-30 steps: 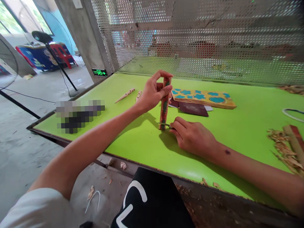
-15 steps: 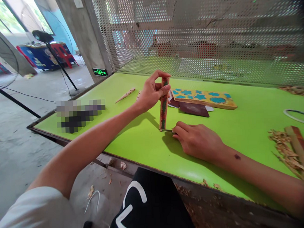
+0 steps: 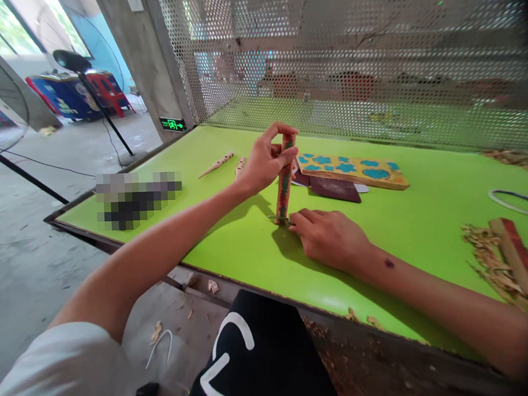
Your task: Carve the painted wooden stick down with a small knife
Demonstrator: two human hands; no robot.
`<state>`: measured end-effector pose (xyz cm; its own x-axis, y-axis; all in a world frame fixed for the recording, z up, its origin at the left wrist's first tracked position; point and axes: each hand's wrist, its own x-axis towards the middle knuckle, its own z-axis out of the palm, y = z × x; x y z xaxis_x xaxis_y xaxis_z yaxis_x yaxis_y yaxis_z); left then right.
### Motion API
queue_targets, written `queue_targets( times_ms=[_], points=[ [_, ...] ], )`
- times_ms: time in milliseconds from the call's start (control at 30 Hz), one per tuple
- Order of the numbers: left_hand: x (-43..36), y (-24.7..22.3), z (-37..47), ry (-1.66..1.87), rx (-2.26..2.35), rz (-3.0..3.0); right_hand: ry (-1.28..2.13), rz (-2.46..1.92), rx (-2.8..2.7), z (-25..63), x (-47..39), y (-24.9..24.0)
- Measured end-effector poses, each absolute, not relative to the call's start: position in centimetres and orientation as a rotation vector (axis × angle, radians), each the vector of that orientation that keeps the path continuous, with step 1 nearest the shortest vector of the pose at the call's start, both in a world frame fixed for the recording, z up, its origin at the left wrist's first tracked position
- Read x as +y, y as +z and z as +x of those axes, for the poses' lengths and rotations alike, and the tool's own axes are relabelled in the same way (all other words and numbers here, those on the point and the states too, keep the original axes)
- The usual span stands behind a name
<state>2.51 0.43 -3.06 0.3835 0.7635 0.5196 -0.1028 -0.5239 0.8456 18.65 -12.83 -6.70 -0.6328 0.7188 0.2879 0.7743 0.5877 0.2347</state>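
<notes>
My left hand point(image 3: 267, 162) is closed around a narrow wooden strip point(image 3: 284, 194) with dark green and red patches on its face. The strip stands nearly upright, slightly tilted, its lower end at the green tabletop. My right hand point(image 3: 330, 237) grips a small knife point(image 3: 273, 218), whose thin blade lies across the strip's lower end; the handle is hidden in my fingers. Behind my left hand lie maroon sandpaper sheets point(image 3: 335, 190) and a yellow board point(image 3: 353, 170) with turquoise patches. Left of that hand are a pointed carved wooden stick point(image 3: 216, 164) and a partly hidden carved piece point(image 3: 240, 166).
A reddish wooden block point(image 3: 515, 255) lies beside curled wood shavings point(image 3: 487, 259) at the right. Behind them is a white ring point(image 3: 513, 202). A perforated metal screen point(image 3: 350, 62) rises along the table's back. Blurred-out items point(image 3: 138, 199) lie at the left.
My right hand has moved left with the knife, so its blade now reaches past the strip's lower end. My left hand keeps the strip nearly in place.
</notes>
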Motion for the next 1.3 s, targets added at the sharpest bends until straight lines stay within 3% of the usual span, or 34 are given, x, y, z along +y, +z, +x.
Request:
queue_targets(
  times_ms=[400, 767, 1300],
  points=[
    [0.4, -2.8, 1.8, 1.225, 0.52, 1.788, -0.499, -1.255, -2.81, 19.2, -13.6, -5.8],
    [0.5, -2.8, 2.2, 1.209, 0.495, 1.754, -0.519, -1.124, -2.616, 21.8, -12.6, -7.5],
    [0.7, -2.9, 1.9, 1.248, 0.577, 1.709, -0.435, -1.429, -2.749, 18.8, -13.1, -6.3]
  ],
)
